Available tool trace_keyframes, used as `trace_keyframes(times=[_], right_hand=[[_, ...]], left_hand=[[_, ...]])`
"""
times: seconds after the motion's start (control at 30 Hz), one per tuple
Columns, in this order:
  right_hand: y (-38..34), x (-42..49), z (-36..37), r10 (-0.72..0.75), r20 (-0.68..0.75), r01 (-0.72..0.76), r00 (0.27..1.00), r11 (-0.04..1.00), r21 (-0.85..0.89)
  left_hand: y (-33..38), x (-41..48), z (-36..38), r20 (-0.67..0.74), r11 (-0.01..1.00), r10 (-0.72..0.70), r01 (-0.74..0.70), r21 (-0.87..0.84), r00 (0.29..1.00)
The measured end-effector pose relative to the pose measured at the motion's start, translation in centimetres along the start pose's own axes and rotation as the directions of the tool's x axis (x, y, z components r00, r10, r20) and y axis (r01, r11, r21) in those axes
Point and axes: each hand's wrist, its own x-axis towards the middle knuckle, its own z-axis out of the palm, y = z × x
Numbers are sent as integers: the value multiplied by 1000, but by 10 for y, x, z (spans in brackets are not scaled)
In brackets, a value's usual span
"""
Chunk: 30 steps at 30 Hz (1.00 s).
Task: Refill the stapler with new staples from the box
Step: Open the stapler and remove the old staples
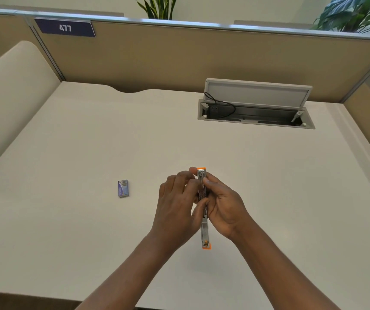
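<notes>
White office desk (90,220), tan cubicle partition behind. Both hands hold an opened-out orange and metal stapler (203,231) above it: left hand (177,206) and right hand (224,206) pinch its middle. Small blue staple box (123,188) lies closed, well apart to the left; open grey cable tray (255,117) holds a black cable.

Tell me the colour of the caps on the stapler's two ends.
Orange, at both ends of the silver metal stapler; the head view shows it best.

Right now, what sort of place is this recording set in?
Most likely an office cubicle: tan partition panels carry a number plate reading 477, and the white desk has an open cable hatch. The stapler and staple box fit too.
</notes>
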Motion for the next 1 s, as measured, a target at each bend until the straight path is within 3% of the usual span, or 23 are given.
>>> trace_keyframes(times=[0.47, 0.7, 0.77, 0.8, 0.83, 0.87, 0.9, 0.93, 0.97, 1.0], right_hand=[[0, -6, 2, 46, -83, -51, 996, 997, -61], [5, -1, -2, 91, -191, -92, 977, 996, 3], [5, -2, -1, 58, -190, -60, 980, 998, -1], [3, -3, 0, 37, -179, -40, 983, 999, -10], [2, -4, 1, 11, -160, -17, 987, 999, -35], [-1, -5, 3, -16, -132, 8, 991, 998, -65], [-2, -7, 6, -50, -98, 38, 994, 993, -114], [-3, -9, 11, -91, -65, 77, 994, 980, -186], [-3, -11, 15, -155, -34, 137, 987, 943, -302], [-3, -14, 19, -247, 3, 220, 969, 857, -466]], left_hand=[[3, -3, -2, -17, 969, 70, -72, -235, 997], [3, -19, 0, -6, 961, 272, -272, -55, 962], [3, -18, -4, -30, 965, 174, -177, -196, 984], [3, -15, -6, -53, 948, 53, -67, -312, 997], [4, -10, -8, -46, 884, -125, 90, -459, 991], [4, -2, -10, 18, 729, -330, 267, -630, 944], [3, 8, -12, 153, 460, -500, 412, -787, 852], [-1, 18, -12, 336, 120, -571, 481, -868, 749], [-6, 26, -10, 507, -199, -540, 483, -853, 672], [-10, 30, -9, 621, -419, -462, 461, -782, 633]])
